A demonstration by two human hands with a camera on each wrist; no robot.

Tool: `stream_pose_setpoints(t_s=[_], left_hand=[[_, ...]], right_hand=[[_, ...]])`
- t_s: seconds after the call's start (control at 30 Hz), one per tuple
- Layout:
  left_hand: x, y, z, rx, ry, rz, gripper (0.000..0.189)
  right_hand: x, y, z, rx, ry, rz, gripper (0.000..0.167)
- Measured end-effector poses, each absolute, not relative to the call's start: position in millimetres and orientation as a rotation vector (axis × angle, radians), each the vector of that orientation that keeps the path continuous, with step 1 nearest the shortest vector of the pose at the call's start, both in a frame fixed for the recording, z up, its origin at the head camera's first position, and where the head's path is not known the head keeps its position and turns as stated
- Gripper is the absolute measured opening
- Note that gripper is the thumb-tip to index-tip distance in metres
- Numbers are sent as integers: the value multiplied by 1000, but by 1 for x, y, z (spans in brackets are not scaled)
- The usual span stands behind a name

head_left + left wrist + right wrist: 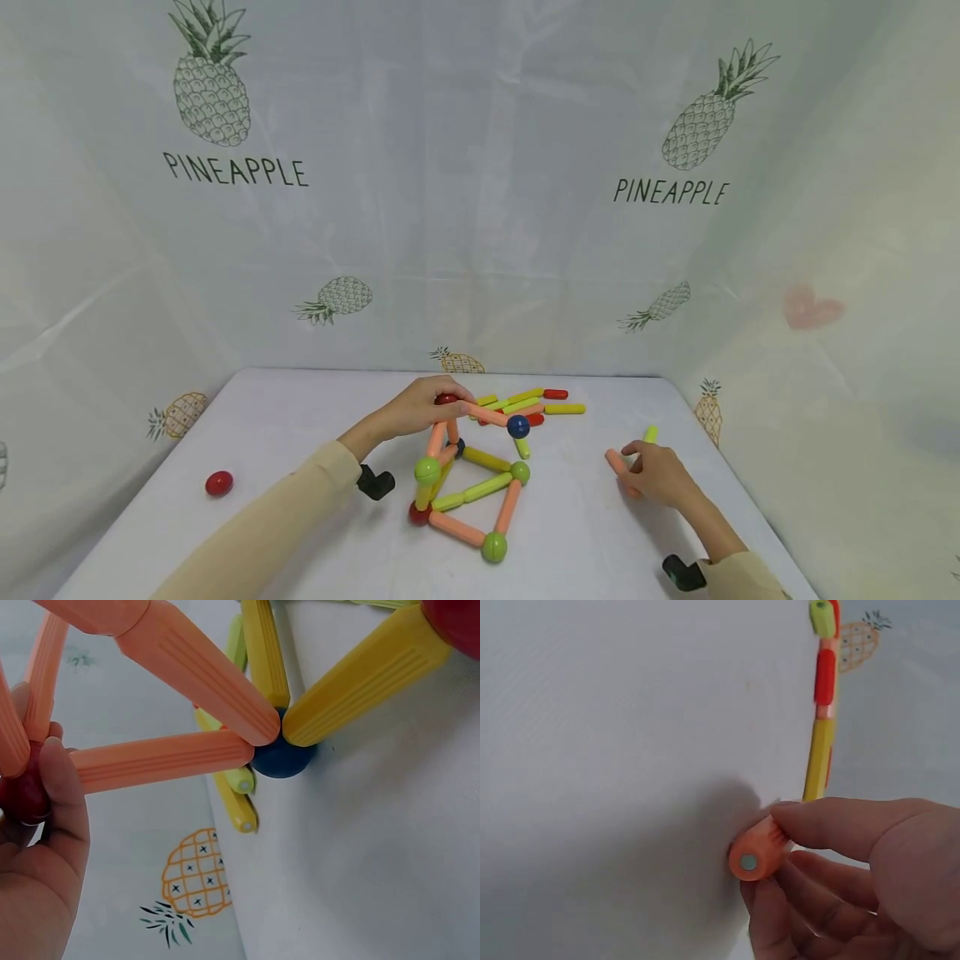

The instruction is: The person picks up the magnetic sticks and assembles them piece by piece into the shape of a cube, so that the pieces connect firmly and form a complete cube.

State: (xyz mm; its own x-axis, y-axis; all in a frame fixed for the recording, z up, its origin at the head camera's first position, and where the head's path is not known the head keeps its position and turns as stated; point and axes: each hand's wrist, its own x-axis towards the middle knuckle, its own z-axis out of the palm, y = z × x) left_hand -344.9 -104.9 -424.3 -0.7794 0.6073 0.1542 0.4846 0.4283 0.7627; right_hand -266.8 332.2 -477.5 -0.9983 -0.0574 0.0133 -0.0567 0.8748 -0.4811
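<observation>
My left hand point(420, 406) grips a red ball point(26, 791) at the top of a frame built from magnetic rods and balls. An orange rod point(489, 414) reaches right from that ball to a dark blue ball point(518, 427) at its free end. More orange rods slope down to a green ball point(427, 471) and a second blue ball point(283, 757). The base joins yellow, lime and orange rods with a lower red ball point(420, 512) and green balls point(494, 547). Off to the right, my right hand point(660, 475) pinches a loose orange rod point(757, 851), its metal end showing in the right wrist view.
Behind the frame lies a pile of loose yellow, lime, red and orange rods point(564, 409). A single lime rod point(651, 433) is just beyond my right hand. One red ball point(219, 483) sits at the left of the white table point(300, 400). Pineapple-print cloth point(480, 208) hangs behind.
</observation>
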Motion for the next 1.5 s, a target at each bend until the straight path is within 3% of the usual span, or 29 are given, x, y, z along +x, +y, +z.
stream_pose_setpoints(t_s=[0.23, 0.7, 1.5], left_hand=[[-346, -104, -425, 983, 2524, 1285, 19], [-347, -104, -427, 985, 2519, 1293, 18], [-343, -100, -425, 952, 2492, 1324, 20]], right_hand=[[-266, 320, -476, -291, 2954, -1010, 32], [-265, 227, -471, -664, 2796, -1394, 28], [-272, 202, -490, -568, 2840, -1510, 27]])
